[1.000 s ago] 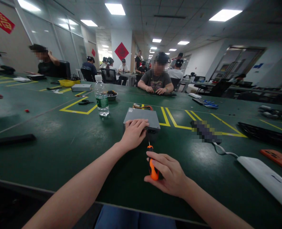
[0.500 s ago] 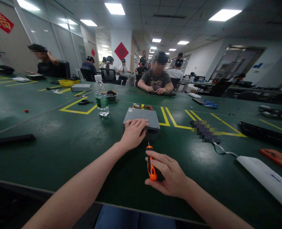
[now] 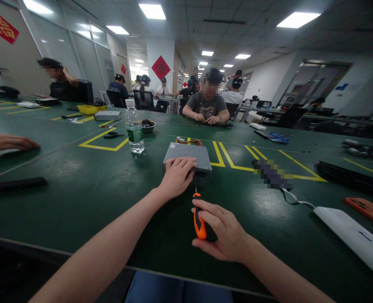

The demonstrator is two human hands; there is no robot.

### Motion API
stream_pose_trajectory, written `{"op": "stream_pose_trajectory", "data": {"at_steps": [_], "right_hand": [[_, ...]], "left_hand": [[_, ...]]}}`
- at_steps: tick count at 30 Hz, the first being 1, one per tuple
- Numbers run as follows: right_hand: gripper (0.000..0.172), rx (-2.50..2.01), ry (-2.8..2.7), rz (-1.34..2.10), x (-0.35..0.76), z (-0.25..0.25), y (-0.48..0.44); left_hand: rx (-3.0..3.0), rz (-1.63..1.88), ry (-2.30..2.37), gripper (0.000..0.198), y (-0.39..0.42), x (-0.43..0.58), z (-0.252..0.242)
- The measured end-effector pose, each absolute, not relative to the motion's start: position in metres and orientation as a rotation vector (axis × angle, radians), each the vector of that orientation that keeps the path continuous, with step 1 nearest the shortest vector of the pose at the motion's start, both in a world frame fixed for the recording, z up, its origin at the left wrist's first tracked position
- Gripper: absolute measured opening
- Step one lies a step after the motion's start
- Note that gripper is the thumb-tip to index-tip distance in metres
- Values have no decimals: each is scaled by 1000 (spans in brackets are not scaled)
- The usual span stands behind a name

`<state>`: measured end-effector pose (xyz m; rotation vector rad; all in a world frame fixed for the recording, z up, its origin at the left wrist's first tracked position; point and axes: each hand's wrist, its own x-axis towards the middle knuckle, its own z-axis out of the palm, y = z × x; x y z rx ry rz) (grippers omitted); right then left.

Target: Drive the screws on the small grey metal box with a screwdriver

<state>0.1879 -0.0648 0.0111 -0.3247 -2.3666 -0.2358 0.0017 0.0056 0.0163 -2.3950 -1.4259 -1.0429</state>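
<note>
Table (image 3: 79,189): bowl (image 3: 150,130), dark contents (image 3: 147,123); left fingers (image 3: 181,162) outstretched atop box (image 3: 202,155), right fingers (image 3: 209,206) clasp screwdriver (image 3: 199,225).

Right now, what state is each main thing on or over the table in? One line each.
Metal box: flat on table, top cover on
Left hand: resting on box
Right hand: gripping screwdriver
Screwdriver: held, tip towards box
Bottle: upright, capped
Wires: bunched behind box

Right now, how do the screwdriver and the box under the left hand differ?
The screwdriver is slim, orange and black; the box is broad, blocky and grey. The right hand holds the screwdriver, while the left hand rests on the box. Each has a hand on it.
</note>
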Motion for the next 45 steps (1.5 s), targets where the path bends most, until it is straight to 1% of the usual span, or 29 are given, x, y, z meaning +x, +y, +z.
{"op": "stream_pose_trajectory", "data": {"at_steps": [4, 8, 14, 17, 20, 26, 29, 33, 36, 37, 41, 45], "right_hand": [[32, -317, -2407, -342, 186, 15, -66], [31, -322, -2297, -347, 187, 12, -64], [38, -349, -2345, -246, 189, 9, -64], [35, -342, -2429, -302, 188, 12, -65], [32, -332, -2384, -368, 188, 13, -64], [35, -326, -2340, -224, 189, 9, -63], [37, -348, -2407, -236, 188, 12, -64], [30, -335, -2390, -346, 187, 15, -65], [25, -320, -2327, -313, 190, 13, -64], [27, -321, -2323, -279, 191, 11, -63], [42, -349, -2394, -184, 192, 9, -64], [35, -323, -2452, -312, 189, 14, -66]], "left_hand": [[-2397, -1027, -1459, 26, 5, 3, 17], [-2396, -1034, -1459, 26, 5, 2, 17], [-2403, -1026, -1470, 27, 5, 3, 18], [-2404, -1032, -1461, 26, 5, 3, 17], [-2402, -1043, -1445, 25, 5, 3, 17], [-2394, -1035, -1449, 25, 5, 3, 18], [-2397, -1034, -1447, 25, 5, 3, 18], [-2404, -1032, -1449, 25, 5, 2, 18], [-2405, -1026, -1461, 26, 4, 3, 18], [-2405, -1024, -1462, 26, 4, 3, 19], [-2408, -1026, -1454, 26, 4, 3, 18], [-2401, -1038, -1446, 25, 5, 3, 18]]}}
